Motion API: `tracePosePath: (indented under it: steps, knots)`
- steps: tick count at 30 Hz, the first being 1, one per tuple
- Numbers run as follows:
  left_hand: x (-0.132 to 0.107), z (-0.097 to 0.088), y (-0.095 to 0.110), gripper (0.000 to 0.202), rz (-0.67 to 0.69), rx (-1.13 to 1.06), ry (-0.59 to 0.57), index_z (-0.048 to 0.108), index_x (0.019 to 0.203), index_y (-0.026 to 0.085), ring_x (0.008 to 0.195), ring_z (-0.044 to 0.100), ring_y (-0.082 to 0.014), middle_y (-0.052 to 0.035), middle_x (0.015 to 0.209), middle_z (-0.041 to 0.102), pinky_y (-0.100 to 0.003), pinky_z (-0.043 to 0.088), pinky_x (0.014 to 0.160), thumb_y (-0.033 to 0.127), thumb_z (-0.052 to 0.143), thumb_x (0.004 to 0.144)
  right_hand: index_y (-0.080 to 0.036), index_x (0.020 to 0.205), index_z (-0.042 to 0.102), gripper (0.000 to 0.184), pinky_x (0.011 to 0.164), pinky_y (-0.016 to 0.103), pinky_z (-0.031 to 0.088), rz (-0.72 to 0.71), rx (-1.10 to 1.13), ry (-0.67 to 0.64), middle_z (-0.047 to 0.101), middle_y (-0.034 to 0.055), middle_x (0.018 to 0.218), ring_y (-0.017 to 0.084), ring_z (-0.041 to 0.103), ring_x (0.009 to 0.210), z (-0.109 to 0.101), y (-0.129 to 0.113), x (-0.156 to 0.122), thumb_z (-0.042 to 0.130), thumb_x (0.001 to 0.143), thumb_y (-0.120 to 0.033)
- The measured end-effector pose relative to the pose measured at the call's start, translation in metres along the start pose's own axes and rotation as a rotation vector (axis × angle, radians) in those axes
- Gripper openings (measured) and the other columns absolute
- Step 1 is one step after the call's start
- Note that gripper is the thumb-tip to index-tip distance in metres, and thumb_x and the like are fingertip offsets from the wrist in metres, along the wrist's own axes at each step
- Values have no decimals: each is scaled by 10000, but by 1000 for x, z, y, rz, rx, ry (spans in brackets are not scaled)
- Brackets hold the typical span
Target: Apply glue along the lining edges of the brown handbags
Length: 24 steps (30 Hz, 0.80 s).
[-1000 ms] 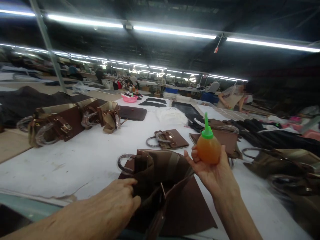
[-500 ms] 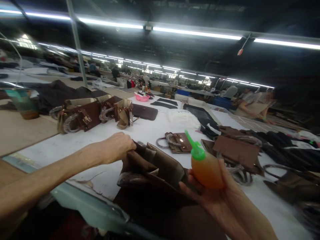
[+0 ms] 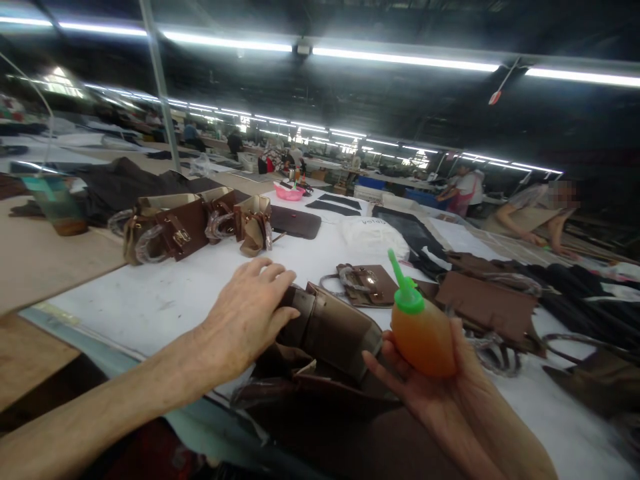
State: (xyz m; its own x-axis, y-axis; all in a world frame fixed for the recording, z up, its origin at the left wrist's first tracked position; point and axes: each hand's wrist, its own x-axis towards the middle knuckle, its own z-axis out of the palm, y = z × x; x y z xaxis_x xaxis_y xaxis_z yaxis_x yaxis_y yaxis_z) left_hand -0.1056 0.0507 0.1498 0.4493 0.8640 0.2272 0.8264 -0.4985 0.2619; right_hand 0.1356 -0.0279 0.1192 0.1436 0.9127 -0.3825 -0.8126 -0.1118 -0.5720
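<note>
My right hand (image 3: 445,393) is closed around an orange squeeze bottle (image 3: 421,333) with a green nozzle cap, held palm up at lower right. My left hand (image 3: 247,313) lies with fingers stretched out on the side of a brown leather handbag (image 3: 330,333) that rests on the white table (image 3: 165,293) in front of me. The bag's wrapped handle (image 3: 260,390) hangs toward the near table edge.
Several finished brown handbags (image 3: 170,227) stand in a row at left. Flat brown bag pieces (image 3: 487,300) and another small bag (image 3: 363,283) lie ahead, with a white dust bag (image 3: 373,233) and a pink basin (image 3: 289,193) beyond. A person (image 3: 537,213) works at far right.
My left hand has gone from gripping the bag's top edge to lying spread on its side. The bag has tipped over toward me. The bottle stays in my right hand.
</note>
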Motion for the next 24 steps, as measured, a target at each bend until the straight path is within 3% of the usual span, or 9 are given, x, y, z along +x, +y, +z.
tracePosePath:
  steps: [2, 4, 6, 8, 11, 14, 17, 19, 24]
  knots:
    - [4, 12, 23, 258, 42, -190, 15, 531, 1005, 208, 1025, 466, -225, -58, 1081, 559, -356, 375, 871, 301, 555, 766, -180, 1040, 577, 344, 847, 634, 399, -27, 1, 6, 641, 89, 914, 255, 635, 761, 2, 2, -1, 652, 781, -393]
    - [10, 27, 33, 233, -13, -415, -113, 524, 937, 217, 890, 513, -184, -13, 966, 572, -299, 414, 747, 341, 566, 745, -179, 1031, 576, 329, 842, 632, 405, -43, 4, 17, 640, 84, 903, 251, 634, 756, 5, 3, -3, 630, 798, -404]
    - [17, 44, 28, 247, -107, -543, -291, 520, 862, 205, 778, 528, -166, 10, 851, 567, -274, 412, 650, 386, 584, 707, -166, 1031, 571, 323, 847, 615, 413, -46, 7, 32, 643, 88, 895, 245, 633, 766, 6, 3, -5, 599, 821, -411]
    - [23, 60, 13, 259, -175, -504, -368, 502, 821, 192, 748, 527, -174, 8, 798, 556, -278, 402, 626, 380, 601, 672, -150, 1016, 571, 321, 851, 599, 420, -35, 6, 41, 649, 93, 875, 235, 633, 762, 5, 3, -6, 578, 835, -415]
    - [26, 79, -10, 307, -250, -266, -173, 456, 849, 184, 876, 509, -224, -38, 897, 538, -324, 409, 718, 336, 620, 638, -126, 982, 588, 335, 856, 584, 424, -16, -4, 27, 661, 111, 840, 229, 638, 754, 3, 3, -8, 561, 842, -430]
    - [25, 97, -20, 519, -305, -173, 12, 414, 980, 166, 994, 478, -265, -101, 1072, 477, -354, 421, 787, 409, 664, 595, -87, 943, 612, 381, 857, 572, 428, 6, -14, 18, 670, 149, 804, 231, 645, 725, 2, 3, -9, 534, 854, -450]
    - [27, 117, -18, 749, -311, -204, -20, 388, 1079, 139, 1017, 489, -309, -151, 1143, 452, -385, 436, 787, 572, 670, 537, -91, 914, 632, 384, 854, 569, 430, 22, -32, 16, 678, 145, 785, 224, 649, 690, 3, 4, -11, 534, 853, -458]
    - [31, 129, -16, 781, -320, -220, -96, 410, 1079, 118, 1001, 511, -340, -176, 1108, 499, -410, 436, 779, 657, 612, 552, -90, 889, 646, 383, 846, 560, 439, 29, -38, 14, 680, 144, 774, 225, 652, 687, 4, 4, -11, 550, 843, -458]
    - [42, 147, -16, 482, -357, -219, -181, 526, 955, 143, 883, 590, -313, -141, 939, 628, -382, 436, 739, 557, 503, 710, -64, 819, 674, 433, 829, 509, 470, 84, 1, 35, 682, 161, 737, 225, 655, 667, -1, 4, -6, 596, 802, -490]
